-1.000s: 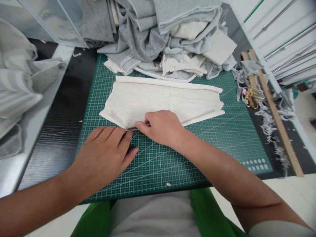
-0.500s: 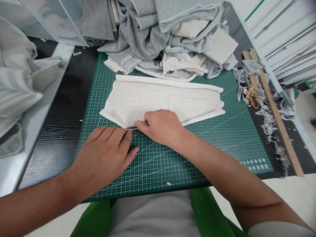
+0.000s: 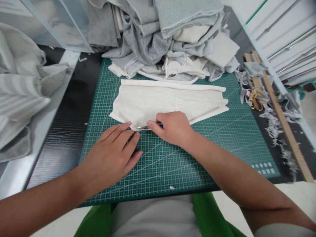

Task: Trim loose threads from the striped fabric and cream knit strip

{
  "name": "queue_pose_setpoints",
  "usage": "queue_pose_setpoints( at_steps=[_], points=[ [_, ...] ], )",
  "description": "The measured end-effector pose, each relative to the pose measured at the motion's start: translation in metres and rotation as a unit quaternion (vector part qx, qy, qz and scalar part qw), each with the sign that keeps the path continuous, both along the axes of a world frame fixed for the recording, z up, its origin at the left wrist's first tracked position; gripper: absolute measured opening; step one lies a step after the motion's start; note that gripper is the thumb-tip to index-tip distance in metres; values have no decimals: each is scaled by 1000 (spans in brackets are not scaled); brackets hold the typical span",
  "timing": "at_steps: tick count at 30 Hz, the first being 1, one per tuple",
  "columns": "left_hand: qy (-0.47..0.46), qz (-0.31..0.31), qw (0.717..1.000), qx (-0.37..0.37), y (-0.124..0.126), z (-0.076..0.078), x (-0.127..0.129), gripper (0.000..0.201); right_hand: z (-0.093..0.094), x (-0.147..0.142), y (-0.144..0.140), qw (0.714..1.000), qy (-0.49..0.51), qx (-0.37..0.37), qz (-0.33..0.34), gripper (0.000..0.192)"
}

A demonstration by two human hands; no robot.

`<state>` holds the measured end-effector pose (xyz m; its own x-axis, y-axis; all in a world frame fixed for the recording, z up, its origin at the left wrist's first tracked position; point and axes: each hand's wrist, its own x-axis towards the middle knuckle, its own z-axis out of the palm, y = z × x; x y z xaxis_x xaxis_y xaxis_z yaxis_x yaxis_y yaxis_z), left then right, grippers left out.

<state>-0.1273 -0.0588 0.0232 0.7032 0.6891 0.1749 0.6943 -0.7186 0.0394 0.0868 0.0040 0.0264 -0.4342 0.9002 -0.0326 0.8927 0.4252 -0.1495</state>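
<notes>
A cream knit fabric piece (image 3: 150, 102) with rolled long edges lies across the green cutting mat (image 3: 158, 171). Over its near edge, my right hand (image 3: 172, 128) is closed around a slim pointed metal tool (image 3: 142, 127). A bit of blue shows on the tool at my fingers; most of its handle is hidden in the hand. The tip points left along the fabric's edge. My left hand (image 3: 111, 153) rests palm down on the mat, its fingers spread, with fingertips at the fabric's near left corner beside the tool tip.
Grey and cream fabric pieces (image 3: 148, 39) are heaped behind the mat. To the right lie a wooden ruler (image 3: 283, 121), gold-handled scissors (image 3: 254, 100) and fabric scraps (image 3: 270, 125). Striped fabric (image 3: 22, 89) sits at the left, near a translucent bin (image 3: 66, 23).
My left fingers have spread and lifted slightly from the fabric's edge. More of the metal tip now shows beyond my right hand. The whole view has shifted a little.
</notes>
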Motion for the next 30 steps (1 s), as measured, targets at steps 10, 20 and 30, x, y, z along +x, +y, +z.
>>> queue_pose_setpoints(
  at_steps=[10, 20, 30],
  points=[
    [10, -34, 999, -38, 4, -7, 4, 47, -6, 35, 33, 998, 41, 11, 39, 46],
    [8, -10, 999, -46, 4, -7, 6, 49, -6, 40, 33, 994, 85, -10, 63, 41],
    [-2, -8, 999, -44, 5, -7, 5, 50, -7, 43, 33, 993, 102, -20, 59, 39]
  ],
)
